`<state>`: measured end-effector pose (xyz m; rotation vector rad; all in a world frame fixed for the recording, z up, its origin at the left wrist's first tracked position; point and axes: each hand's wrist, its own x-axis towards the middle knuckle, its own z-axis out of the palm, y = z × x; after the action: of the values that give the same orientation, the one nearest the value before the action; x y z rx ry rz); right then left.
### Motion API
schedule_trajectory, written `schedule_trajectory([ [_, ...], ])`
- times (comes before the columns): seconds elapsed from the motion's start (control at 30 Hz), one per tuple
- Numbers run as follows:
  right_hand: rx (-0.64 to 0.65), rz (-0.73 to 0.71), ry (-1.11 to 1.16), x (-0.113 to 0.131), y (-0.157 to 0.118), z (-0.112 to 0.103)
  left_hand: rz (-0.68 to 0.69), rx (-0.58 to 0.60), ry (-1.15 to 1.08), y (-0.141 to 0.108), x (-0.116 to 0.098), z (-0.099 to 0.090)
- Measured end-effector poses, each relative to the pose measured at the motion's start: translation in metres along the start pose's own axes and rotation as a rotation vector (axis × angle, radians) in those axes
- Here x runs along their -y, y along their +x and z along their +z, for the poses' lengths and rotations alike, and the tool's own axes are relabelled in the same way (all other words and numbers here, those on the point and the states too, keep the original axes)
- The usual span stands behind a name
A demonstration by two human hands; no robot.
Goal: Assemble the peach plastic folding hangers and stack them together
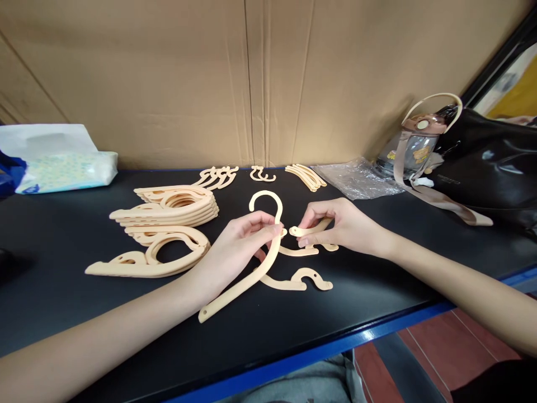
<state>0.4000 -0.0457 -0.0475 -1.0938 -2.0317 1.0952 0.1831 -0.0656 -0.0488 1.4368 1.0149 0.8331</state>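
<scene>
Head view: left hand [237, 240] has its grip clamped on a long cream plastic hook piece [239, 288], held above the middle of the black tabletop [361, 296]. Right hand [344, 226] has its grip clamped on a short cream plastic strip [302, 230], its end near the hook, apart. Curved cream plastic part [283, 285] lies nearer the front edge; stacked cream plastic hanger frames [172, 215], toward the left edge.

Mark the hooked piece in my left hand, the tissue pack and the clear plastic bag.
Hooked piece [235, 289]: head view, on its long straight arm.
Tissue pack [69, 172]: head view, front side.
Clear plastic bag [361, 180]: head view, crumpled middle.
</scene>
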Motion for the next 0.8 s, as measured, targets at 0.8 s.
schedule_trajectory([
  [0.8, -0.001, -0.150, -0.165, 0.0039, -0.0015, 0.0019, -0.043, 0.087, -0.045, 0.0024, 0.0025, -0.0035],
])
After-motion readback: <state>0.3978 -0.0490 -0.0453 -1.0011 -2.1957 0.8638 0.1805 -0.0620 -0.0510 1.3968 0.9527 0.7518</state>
